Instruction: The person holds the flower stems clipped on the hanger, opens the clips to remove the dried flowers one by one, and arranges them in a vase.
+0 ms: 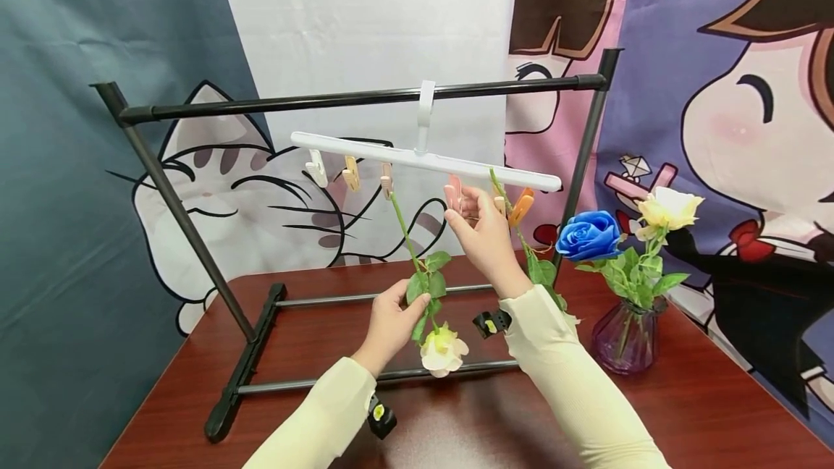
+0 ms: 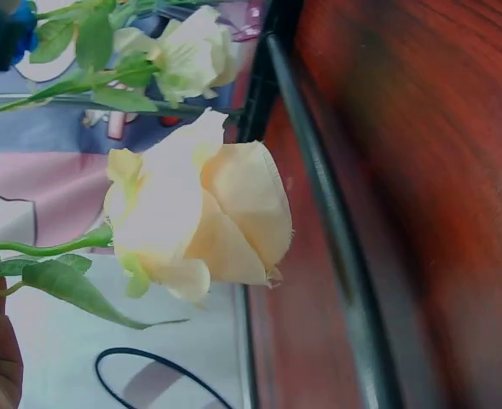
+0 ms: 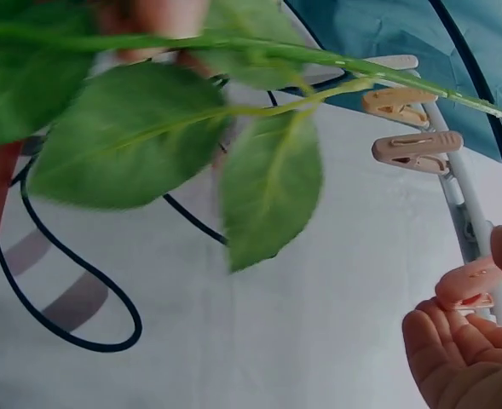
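The left grip [image 1: 391, 320] pinches a rose [image 1: 443, 350] by its leafy stem, the bloom hanging below and to the right of that grip, the bare stem slanting up above it. Higher and to the right, the right grip [image 1: 481, 234] has thumb and fingers closed on a pink clip [image 1: 452, 192] under the white hanger [image 1: 365, 150]. The right wrist view shows the stem's cut end free. Left of the right grip, along the hanger, come a tan clip [image 1: 386, 181], a yellow clip [image 1: 352, 172] and a white clip [image 1: 317, 168]. Just right of that grip are an orange clip [image 1: 522, 206] and a second rose [image 1: 539, 270], hanging bloom down; what holds its stem is partly hidden. Above both grips runs the top bar of the black rack [image 1: 274, 105], carrying the hanger. Farther right of both grips, a purple vase [image 1: 624, 342] holds a blue rose [image 1: 589, 235] and a pale rose [image 1: 670, 208] on the counter [image 1: 456, 433].
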Demonstrator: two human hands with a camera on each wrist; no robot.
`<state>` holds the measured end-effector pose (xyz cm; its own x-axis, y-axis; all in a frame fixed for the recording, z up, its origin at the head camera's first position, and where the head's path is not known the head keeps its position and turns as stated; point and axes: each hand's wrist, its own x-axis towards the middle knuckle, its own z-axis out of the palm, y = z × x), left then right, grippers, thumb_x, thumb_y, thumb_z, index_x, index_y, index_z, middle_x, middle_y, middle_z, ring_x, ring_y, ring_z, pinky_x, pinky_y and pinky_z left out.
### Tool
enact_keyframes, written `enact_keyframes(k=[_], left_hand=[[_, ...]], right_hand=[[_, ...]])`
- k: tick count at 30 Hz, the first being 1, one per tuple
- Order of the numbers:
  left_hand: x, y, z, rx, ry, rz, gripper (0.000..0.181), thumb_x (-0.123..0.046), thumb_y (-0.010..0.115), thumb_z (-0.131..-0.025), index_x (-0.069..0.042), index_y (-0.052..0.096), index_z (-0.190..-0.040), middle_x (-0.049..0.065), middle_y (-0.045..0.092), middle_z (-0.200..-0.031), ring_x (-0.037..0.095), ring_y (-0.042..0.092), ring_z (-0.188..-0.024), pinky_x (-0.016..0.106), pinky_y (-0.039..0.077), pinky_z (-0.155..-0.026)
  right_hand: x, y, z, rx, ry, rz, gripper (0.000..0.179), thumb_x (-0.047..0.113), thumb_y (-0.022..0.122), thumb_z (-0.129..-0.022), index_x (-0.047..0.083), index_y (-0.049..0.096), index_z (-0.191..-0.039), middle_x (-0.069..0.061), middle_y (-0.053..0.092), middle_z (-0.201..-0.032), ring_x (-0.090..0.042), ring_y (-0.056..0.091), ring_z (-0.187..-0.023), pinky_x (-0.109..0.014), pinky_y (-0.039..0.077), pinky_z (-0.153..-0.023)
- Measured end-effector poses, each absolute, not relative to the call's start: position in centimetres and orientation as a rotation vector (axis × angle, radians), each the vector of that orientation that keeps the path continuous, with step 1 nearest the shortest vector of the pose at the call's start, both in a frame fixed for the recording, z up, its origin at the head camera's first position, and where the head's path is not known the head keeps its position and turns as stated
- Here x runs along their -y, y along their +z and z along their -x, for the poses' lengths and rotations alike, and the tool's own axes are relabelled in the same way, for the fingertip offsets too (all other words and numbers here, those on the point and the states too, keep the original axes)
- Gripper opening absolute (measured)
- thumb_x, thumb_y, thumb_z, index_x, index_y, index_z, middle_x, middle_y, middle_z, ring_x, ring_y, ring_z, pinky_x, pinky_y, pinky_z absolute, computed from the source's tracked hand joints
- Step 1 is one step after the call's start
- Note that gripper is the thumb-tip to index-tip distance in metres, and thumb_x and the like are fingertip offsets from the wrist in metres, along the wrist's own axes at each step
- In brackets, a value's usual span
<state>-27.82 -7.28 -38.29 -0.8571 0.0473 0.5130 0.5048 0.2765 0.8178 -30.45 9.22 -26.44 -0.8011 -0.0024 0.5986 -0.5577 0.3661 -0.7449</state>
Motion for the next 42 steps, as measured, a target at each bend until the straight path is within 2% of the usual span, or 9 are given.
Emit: enact_keyframes(k=[6, 12, 19, 25, 30, 33, 37, 39, 42], left_hand=[[8.2, -37.2, 27.2, 2.134, -1.607, 0.52, 0.02, -0.013, 0.066, -0.085, -0.006, 0.067, -0.104, 0.011, 0.069, -0.089, 0.009, 0.064, -0.071, 0.022, 0.053, -0.06], [8.9, -36.1, 26.6, 2.177, -1.484, 0.529, 0.019, -0.011, 0.067, -0.084, -0.009, 0.068, -0.103, 0.007, 0.069, -0.086, 0.008, 0.062, -0.068, 0.021, 0.052, -0.058], [9.4, -35.2, 25.9, 2.188, -1.223, 0.657, 0.015, -0.006, 0.067, -0.082, -0.007, 0.068, -0.097, 0.004, 0.066, -0.083, 0.006, 0.058, -0.065, 0.02, 0.049, -0.055], [9.6, -34.9, 25.5, 2.206, -1.004, 0.78, 0.013, -0.004, 0.069, -0.08, -0.007, 0.068, -0.093, 0.001, 0.066, -0.084, 0.008, 0.056, -0.071, 0.02, 0.049, -0.06], [9.5, -34.6, 25.0, 2.261, -0.814, 0.858, 0.014, -0.007, 0.068, -0.081, -0.01, 0.067, -0.095, -0.003, 0.063, -0.081, 0.01, 0.056, -0.075, 0.026, 0.049, -0.067], [9.4, -34.4, 24.8, 2.279, -0.681, 0.916, 0.015, -0.009, 0.067, -0.083, -0.011, 0.066, -0.098, -0.005, 0.062, -0.08, 0.011, 0.057, -0.077, 0.029, 0.048, -0.071], [9.0, -34.1, 24.8, 2.275, -0.511, 1.028, 0.012, -0.008, 0.065, -0.084, -0.011, 0.064, -0.095, -0.007, 0.062, -0.077, 0.011, 0.057, -0.076, 0.03, 0.047, -0.071], [8.8, -33.9, 24.8, 2.248, -0.43, 1.088, 0.01, -0.007, 0.064, -0.084, -0.01, 0.063, -0.093, -0.007, 0.061, -0.075, 0.011, 0.057, -0.074, 0.03, 0.047, -0.07], [8.5, -33.8, 24.6, 2.192, -0.313, 1.155, 0.009, -0.006, 0.065, -0.082, -0.009, 0.062, -0.09, -0.005, 0.06, -0.072, 0.012, 0.058, -0.072, 0.029, 0.047, -0.067]], right_hand=[[-10.2, -27.5, 29.1, 2.195, 1.394, -0.508, 0.047, 0.013, 0.062, -0.087, -0.001, 0.045, -0.129, -0.017, 0.06, -0.106, -0.025, 0.059, -0.098, -0.038, 0.049, -0.087], [-11.1, -27.7, 27.5, 2.21, 1.319, -0.596, 0.048, 0.011, 0.063, -0.086, -0.001, 0.045, -0.129, -0.016, 0.06, -0.106, -0.026, 0.06, -0.096, -0.04, 0.05, -0.086], [-12.1, -27.3, 25.6, 2.168, 1.25, -0.65, 0.049, 0.007, 0.063, -0.085, 0.001, 0.044, -0.13, -0.016, 0.06, -0.109, -0.027, 0.06, -0.099, -0.043, 0.049, -0.087], [-13.0, -27.5, 24.3, 2.151, 1.114, -0.643, 0.052, 0.006, 0.065, -0.085, 0.003, 0.044, -0.132, -0.014, 0.06, -0.11, -0.024, 0.061, -0.099, -0.043, 0.05, -0.085], [-13.6, -27.6, 23.2, 1.989, 0.973, -0.677, 0.051, 0.002, 0.066, -0.082, -0.002, 0.046, -0.129, -0.015, 0.059, -0.108, -0.024, 0.059, -0.096, -0.031, 0.049, -0.085], [-13.5, -27.5, 22.4, 1.81, 0.789, -0.76, 0.043, 0.01, 0.062, -0.087, -0.007, 0.047, -0.124, -0.019, 0.059, -0.105, -0.028, 0.057, -0.095, -0.027, 0.044, -0.089], [-12.7, -27.6, 21.5, 1.613, 0.499, -0.928, 0.033, 0.015, 0.05, -0.094, -0.011, 0.054, -0.115, -0.021, 0.06, -0.101, -0.033, 0.057, -0.091, -0.035, 0.045, -0.086], [-12.2, -28.0, 21.3, 1.592, 0.381, -0.991, 0.028, 0.011, 0.046, -0.095, -0.009, 0.057, -0.111, -0.019, 0.061, -0.099, -0.032, 0.058, -0.089, -0.04, 0.047, -0.081], [-12.0, -29.1, 21.2, 1.684, 0.249, -1.038, 0.028, 0.009, 0.039, -0.096, -0.006, 0.06, -0.107, -0.016, 0.061, -0.098, -0.029, 0.058, -0.089, -0.04, 0.049, -0.08]])
